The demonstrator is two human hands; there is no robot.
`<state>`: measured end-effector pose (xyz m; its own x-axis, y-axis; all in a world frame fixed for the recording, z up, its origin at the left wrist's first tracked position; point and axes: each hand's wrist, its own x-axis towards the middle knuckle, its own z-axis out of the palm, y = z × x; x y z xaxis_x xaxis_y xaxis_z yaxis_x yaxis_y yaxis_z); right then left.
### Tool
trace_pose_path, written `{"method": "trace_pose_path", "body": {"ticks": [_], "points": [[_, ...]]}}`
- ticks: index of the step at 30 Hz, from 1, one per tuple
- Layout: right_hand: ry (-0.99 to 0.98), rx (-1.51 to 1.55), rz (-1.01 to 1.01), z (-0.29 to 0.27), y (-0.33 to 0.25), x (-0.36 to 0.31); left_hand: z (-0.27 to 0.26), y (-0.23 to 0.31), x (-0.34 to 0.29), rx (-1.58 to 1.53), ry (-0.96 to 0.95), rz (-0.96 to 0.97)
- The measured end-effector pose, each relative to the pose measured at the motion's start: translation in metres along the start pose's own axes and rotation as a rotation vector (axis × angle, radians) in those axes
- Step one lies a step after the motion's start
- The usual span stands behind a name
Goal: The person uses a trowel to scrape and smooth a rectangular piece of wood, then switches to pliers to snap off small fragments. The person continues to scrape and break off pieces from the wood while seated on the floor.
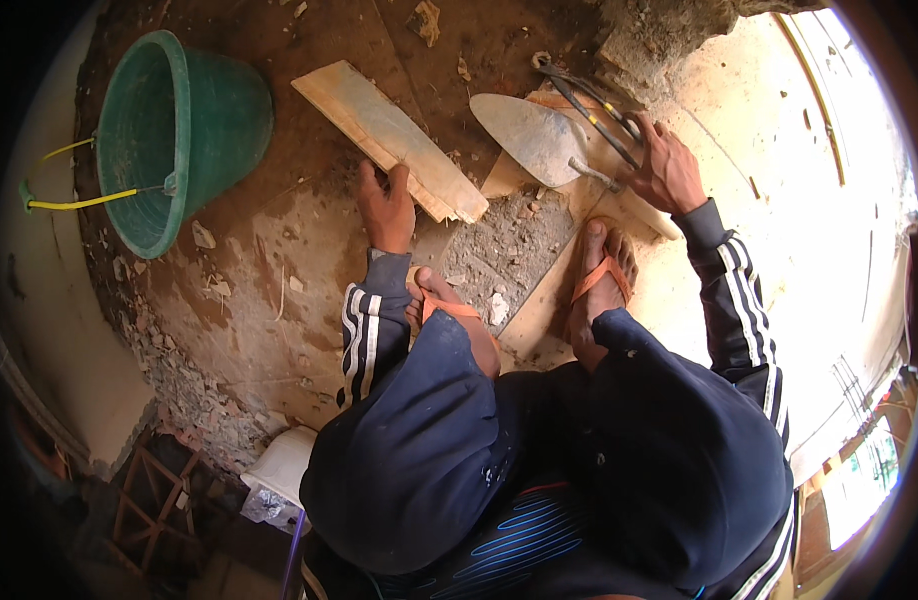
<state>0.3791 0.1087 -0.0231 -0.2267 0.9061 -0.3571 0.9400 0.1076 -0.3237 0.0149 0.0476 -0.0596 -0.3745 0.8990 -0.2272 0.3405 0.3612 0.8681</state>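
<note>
My left hand (pixel 387 210) is closed at the near edge of a long, cut tile piece (pixel 389 135), its thumb and fingers on that edge. The tile is beige, with one rough, broken end. On the right, my right hand (pixel 667 168) is closed around the handles of a pair of pincers (pixel 591 105). The pincers have dark handles with yellow marks, and their jaws point away from me. Beside them lies a trowel (pixel 529 135) with a broad grey blade; its handle runs under my right hand. Part of another tile (pixel 505 178) shows beneath the blade.
A green bucket (pixel 219 120) with a yellow handle lies tipped on its side at the left. Grey rubble (pixel 509 245) lies between my sandalled feet. Broken masonry (pixel 659 45) stands at the far right, and loose debris (pixel 194 390) lines the left side. A white container (pixel 282 465) is near my left knee.
</note>
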Motion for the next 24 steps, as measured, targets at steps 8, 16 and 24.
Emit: {"method": "trace_pose_path", "body": {"ticks": [8, 16, 24], "points": [[-0.186, 0.37, 0.035, -0.025, -0.014, -0.015, 0.008, 0.016, -0.011, -0.034, -0.12, -0.071], [-0.208, 1.331, -0.074, -0.034, -0.064, -0.064, -0.006, 0.04, -0.003, -0.515, -0.006, -0.111], [-0.598, 1.219, -0.255, -0.02, -0.076, -0.078, -0.023, 0.085, 0.01, -0.676, 0.081, 0.082]]}}
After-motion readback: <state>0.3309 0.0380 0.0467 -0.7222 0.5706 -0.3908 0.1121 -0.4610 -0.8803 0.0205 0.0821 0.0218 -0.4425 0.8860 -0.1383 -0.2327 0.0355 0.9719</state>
